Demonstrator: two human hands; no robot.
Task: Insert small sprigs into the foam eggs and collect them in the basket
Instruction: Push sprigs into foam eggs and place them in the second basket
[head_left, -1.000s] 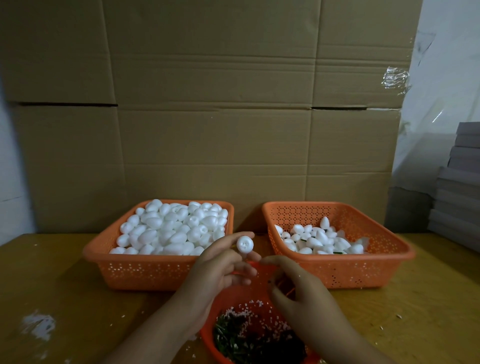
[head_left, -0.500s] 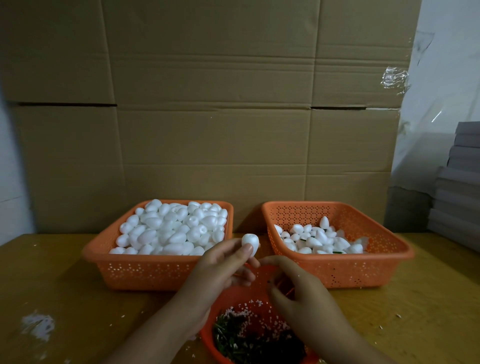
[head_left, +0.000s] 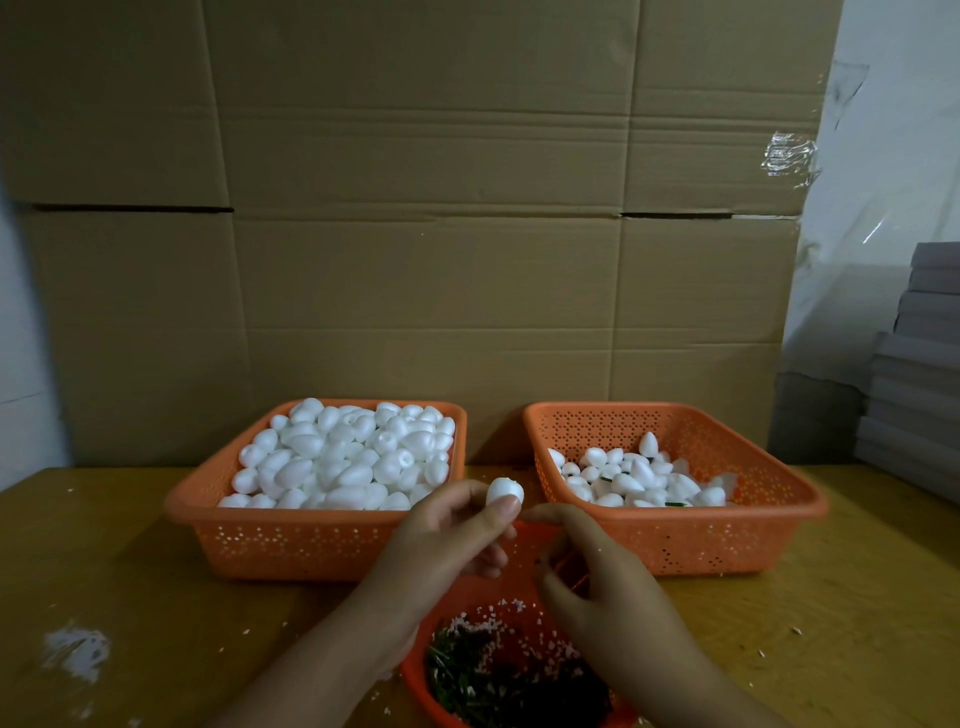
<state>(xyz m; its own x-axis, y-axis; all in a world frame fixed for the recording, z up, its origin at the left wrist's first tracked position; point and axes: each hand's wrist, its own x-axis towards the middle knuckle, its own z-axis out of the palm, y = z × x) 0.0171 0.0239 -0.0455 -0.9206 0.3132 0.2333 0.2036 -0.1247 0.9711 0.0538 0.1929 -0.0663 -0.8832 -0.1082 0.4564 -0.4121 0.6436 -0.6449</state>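
My left hand (head_left: 447, 545) pinches a white foam egg (head_left: 504, 491) between thumb and fingertips, held above the small orange basket (head_left: 415, 675) of dark green sprigs (head_left: 498, 686). My right hand (head_left: 602, 582) hovers just right of the egg with fingers curled; whether it holds a sprig I cannot tell. The left orange basket (head_left: 291, 540) is heaped with plain foam eggs (head_left: 343, 457). The right orange basket (head_left: 691, 540) holds a smaller pile of eggs (head_left: 634, 478), some with green sprigs showing.
A wall of cardboard boxes (head_left: 415, 234) stands right behind the baskets. Grey stacked boards (head_left: 919, 395) sit at the far right. White foam crumbs (head_left: 78, 649) lie on the wooden table (head_left: 130, 597) at the left.
My left hand has turned the foam egg in its fingertips and shifted it slightly right toward my right hand. The right hand has stayed nearly in place.
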